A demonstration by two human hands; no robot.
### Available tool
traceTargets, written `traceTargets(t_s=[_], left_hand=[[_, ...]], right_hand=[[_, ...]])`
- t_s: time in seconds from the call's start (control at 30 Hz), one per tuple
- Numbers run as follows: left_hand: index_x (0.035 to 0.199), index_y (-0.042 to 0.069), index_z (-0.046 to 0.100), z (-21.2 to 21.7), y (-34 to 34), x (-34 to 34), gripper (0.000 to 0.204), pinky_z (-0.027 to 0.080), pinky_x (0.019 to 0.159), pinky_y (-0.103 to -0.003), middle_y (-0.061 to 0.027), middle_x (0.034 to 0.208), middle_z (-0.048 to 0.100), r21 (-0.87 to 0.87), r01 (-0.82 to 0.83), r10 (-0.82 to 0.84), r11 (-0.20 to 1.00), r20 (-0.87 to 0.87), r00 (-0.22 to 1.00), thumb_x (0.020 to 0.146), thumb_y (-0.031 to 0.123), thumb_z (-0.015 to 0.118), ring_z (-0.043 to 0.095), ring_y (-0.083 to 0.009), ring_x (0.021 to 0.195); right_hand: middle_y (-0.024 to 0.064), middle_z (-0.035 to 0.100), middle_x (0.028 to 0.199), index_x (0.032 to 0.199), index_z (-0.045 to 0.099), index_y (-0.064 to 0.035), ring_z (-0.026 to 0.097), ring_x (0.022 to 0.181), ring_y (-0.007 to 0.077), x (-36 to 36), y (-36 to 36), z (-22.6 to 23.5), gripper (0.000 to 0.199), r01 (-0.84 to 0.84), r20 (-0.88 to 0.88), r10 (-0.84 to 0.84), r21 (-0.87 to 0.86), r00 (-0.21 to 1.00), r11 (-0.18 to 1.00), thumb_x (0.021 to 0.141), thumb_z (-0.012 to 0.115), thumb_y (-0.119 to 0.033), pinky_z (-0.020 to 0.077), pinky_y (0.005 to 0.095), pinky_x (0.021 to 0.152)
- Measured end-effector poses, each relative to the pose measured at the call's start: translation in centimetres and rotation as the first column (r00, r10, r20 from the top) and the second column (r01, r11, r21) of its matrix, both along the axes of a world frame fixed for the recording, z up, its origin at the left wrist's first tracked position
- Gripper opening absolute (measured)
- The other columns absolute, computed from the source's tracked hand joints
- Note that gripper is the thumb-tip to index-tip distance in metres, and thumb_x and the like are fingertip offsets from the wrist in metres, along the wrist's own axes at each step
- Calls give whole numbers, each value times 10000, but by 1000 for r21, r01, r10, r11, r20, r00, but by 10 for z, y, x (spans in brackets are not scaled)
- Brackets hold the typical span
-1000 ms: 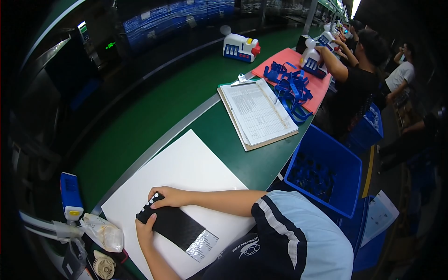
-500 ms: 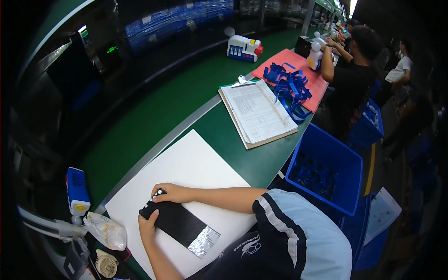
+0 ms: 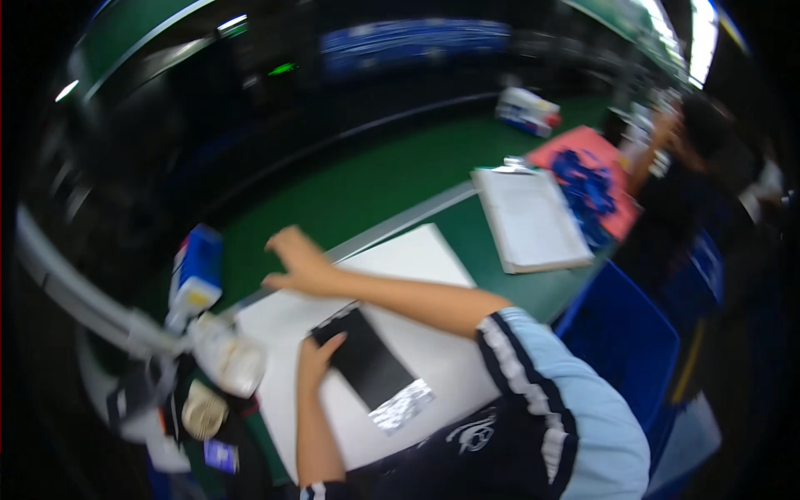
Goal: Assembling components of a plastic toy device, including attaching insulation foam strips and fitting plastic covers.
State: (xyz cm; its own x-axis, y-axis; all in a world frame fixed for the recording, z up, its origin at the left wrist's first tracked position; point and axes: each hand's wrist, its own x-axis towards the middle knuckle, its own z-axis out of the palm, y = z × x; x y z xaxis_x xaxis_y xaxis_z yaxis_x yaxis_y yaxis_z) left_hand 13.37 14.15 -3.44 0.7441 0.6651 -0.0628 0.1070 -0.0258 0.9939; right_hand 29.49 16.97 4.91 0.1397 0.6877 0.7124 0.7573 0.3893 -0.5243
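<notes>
A flat black rectangular piece (image 3: 371,358) with a crinkled silver end (image 3: 402,407) lies on a white sheet (image 3: 450,367). My left hand (image 3: 317,360) holds its far left corner, thumb on top and fingers at the edge. Above the far edge of the white sheet, my right hand (image 3: 302,265) is stretched out with its fingers apart and nothing in it. The nearest thing in front of it is a blue-and-white toy-like device (image 3: 198,271) with a yellow part, apart from the hand. The picture is smeared by motion.
At the left are a clear plastic bag (image 3: 227,357), a small round fan (image 3: 204,410) and a pale curved rail (image 3: 75,279). Toward the right lie a clipboard (image 3: 533,218), blue straps (image 3: 583,187) on a pink sheet (image 3: 618,218) and a blue bin (image 3: 621,342). A co-worker (image 3: 700,183) works beyond.
My right hand has let go of the black piece and moved away toward the belt, fingers opening. My left hand keeps its hold. The whole view has swung left.
</notes>
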Motion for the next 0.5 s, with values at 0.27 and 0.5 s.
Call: traceTargets(t_s=[0.27, 0.5], left_hand=[[944, -31, 617, 16, 2, 0, 321, 445, 654, -231, -38, 818, 631, -85, 121, -123, 989, -10, 992, 751, 216, 685, 550, -88, 722], [961, -29, 613, 12, 1, -1, 312, 454, 693, -237, -61, 848, 644, -98, 127, -124, 987, 32, 992, 754, 194, 679, 573, -107, 757]], right_hand=[[212, 332, 1333, 1298, 324, -53, 342, 1224, 335, -55, 87, 60, 825, 150, 376, -91, -129, 922, 980, 644, 747, -324, 282, 425, 997], [200, 348, 1328, 1304, 320, -122, 290, 1264, 328, -91, 146, 21, 903, 110, 574, 29, -207, 818, 972, 556, 796, -298, 247, 447, 1001]])
